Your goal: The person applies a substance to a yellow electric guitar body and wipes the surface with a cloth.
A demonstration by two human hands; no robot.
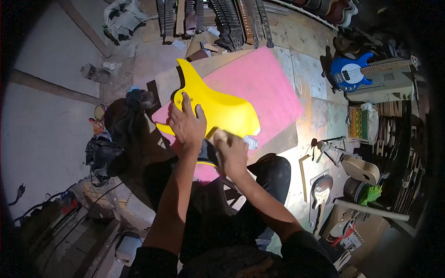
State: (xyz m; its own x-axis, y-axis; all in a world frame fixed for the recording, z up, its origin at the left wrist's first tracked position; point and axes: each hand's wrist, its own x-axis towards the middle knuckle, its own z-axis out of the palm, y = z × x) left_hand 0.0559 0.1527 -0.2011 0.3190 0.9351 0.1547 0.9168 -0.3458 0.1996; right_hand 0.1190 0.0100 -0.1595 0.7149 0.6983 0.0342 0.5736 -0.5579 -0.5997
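A bright yellow guitar body [221,107] lies at the centre on a pink sheet [259,78], over a dark piece edged in yellow [206,162]. My left hand [187,125] rests on its left part near round holes, fingers spread and stretched upward along the surface. My right hand [232,150], slightly blurred, is at the body's lower edge with fingers closed around a small tan block [214,132]. A pale crumpled scrap [250,142] lies just right of that hand.
Guitar necks [218,23] lie in rows at the top. A blue bass [347,72], a pale acoustic guitar body [359,170] and a metal stand [331,147] are on the right. Dark bags [102,157] and a plastic container [95,73] are on the left. My legs [273,178] are below.
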